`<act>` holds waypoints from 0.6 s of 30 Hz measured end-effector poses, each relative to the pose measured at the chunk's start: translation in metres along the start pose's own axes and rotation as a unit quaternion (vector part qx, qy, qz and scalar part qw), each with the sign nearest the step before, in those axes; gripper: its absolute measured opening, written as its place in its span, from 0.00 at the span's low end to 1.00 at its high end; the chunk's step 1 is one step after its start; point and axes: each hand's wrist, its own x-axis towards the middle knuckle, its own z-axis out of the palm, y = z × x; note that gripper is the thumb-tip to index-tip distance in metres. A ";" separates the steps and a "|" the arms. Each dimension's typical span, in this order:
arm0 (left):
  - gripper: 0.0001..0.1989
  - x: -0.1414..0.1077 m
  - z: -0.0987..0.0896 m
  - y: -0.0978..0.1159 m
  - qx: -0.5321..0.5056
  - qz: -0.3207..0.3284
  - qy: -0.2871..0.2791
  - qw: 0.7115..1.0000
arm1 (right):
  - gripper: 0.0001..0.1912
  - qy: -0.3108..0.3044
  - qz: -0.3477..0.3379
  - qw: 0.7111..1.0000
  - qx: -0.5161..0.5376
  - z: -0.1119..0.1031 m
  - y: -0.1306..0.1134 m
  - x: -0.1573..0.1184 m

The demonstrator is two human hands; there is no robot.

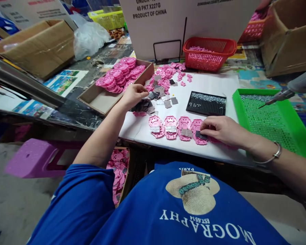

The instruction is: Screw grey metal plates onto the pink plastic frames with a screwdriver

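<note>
Several pink plastic casings point(185, 123) lie in a row at the front of the white work surface, some with a thin grey or silvery plate point(171, 129) across them. My right hand point(223, 131) is pinched on a dark grey square plate point(201, 135), which rests over the lower part of a pink casing. Another casing is partly hidden beneath this hand. Over by the loose heap of grey plates point(158, 92), my left hand point(134, 96) has its fingers closed together. Whatever lies between those fingertips is hidden.
A cardboard tray point(97, 102) with stacked pink casings stands at the left. Small pink parts point(165, 73) lie behind the plates. A black tray point(206, 108) and a green tray point(275, 126) hold small metal pieces. An electric screwdriver point(290, 89) points in from the right, near a red basket point(210, 61).
</note>
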 end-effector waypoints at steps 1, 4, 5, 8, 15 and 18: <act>0.08 -0.001 -0.004 -0.003 0.025 0.012 -0.023 0.999 | 0.07 0.005 0.001 1.000 -0.003 0.001 0.001 0.000; 0.11 -0.004 -0.013 -0.010 0.104 0.044 -0.099 0.989 | 0.08 0.022 -0.001 1.000 0.007 0.000 -0.002 0.002; 0.12 -0.004 -0.015 -0.012 0.126 0.052 -0.121 0.983 | 0.08 0.034 -0.004 0.999 0.009 -0.001 -0.005 0.006; 0.16 -0.004 -0.017 -0.014 0.160 0.065 -0.156 0.973 | 0.08 0.072 -0.019 0.997 -0.006 -0.006 -0.021 0.027; 0.14 -0.004 -0.010 -0.011 0.155 0.064 -0.136 0.976 | 0.12 0.057 -0.010 0.992 -0.113 0.000 -0.056 0.118; 0.14 -0.006 -0.003 -0.005 0.131 0.073 -0.118 0.982 | 0.14 0.052 0.000 0.991 -0.124 0.011 -0.059 0.146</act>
